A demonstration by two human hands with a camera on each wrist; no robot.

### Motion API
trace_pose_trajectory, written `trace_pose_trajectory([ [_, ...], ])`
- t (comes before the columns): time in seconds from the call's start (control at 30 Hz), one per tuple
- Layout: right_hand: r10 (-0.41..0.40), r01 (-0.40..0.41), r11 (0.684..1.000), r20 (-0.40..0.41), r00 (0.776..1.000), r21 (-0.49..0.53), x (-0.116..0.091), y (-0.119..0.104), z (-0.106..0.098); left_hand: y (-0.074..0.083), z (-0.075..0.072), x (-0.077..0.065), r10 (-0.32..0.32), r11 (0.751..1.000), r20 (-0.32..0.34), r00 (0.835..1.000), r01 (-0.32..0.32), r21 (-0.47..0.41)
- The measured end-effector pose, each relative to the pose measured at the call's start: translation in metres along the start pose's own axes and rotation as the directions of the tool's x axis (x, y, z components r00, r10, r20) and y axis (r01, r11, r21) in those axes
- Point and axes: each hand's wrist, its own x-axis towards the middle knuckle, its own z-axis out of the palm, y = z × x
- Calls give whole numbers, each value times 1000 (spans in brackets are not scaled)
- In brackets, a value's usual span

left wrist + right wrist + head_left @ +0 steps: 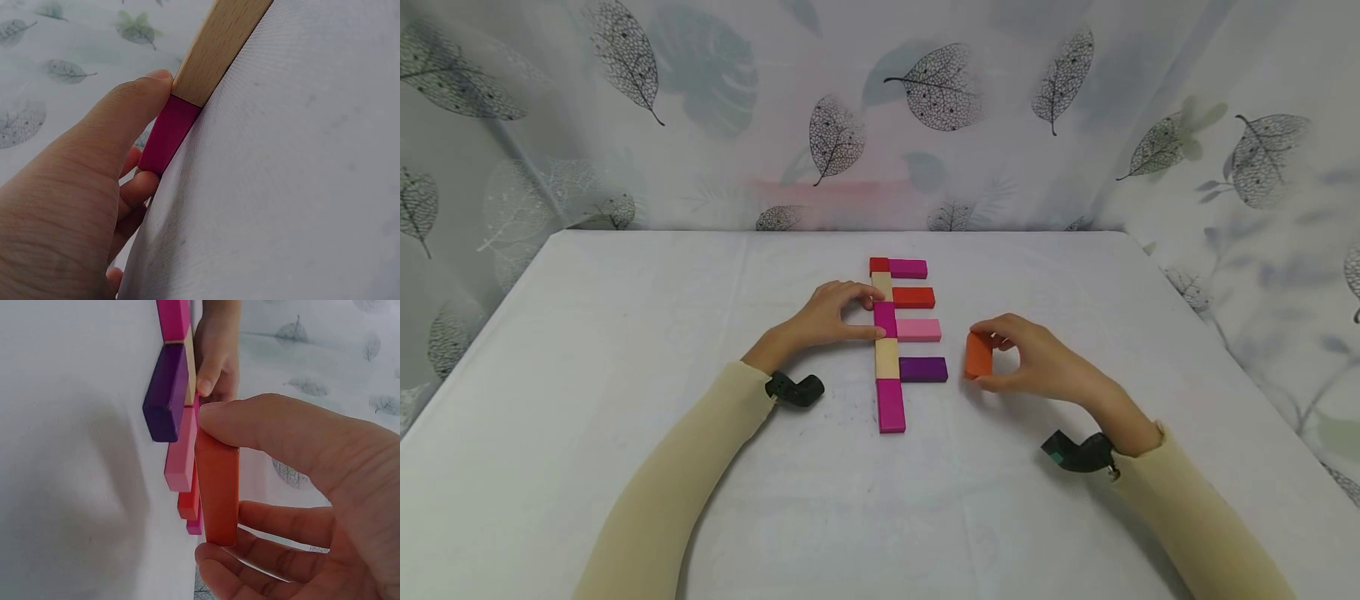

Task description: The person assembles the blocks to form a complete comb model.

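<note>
An orange wooden block (979, 357) is held between the thumb and fingers of my right hand (1033, 358), just right of the row of blocks. My left hand (827, 317) pinches a magenta block (885, 319) in the middle of the column, thumb near one end and fingertips near the other. Above and below that block lie natural wood blocks (887, 360). From the column's right side stick out a purple block (923, 369), a light pink block (919, 331), a red-orange block (913, 297) and a far magenta block (908, 268).
Another magenta block (891, 407) forms the column's near end, and a small red block (878, 264) its far end. All lie on a white-covered table (587, 333). A leaf-patterned curtain (880, 108) hangs behind the table. Each wrist wears a dark camera mount (1078, 452).
</note>
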Motion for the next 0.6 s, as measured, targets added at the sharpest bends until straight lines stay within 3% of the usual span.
trace_pose_trajectory([
  [0.6, -65, 65, 998, 29, 997, -1, -1, -16, 9, 1, 0, 0, 1, 1000, 0, 1000, -1, 8],
])
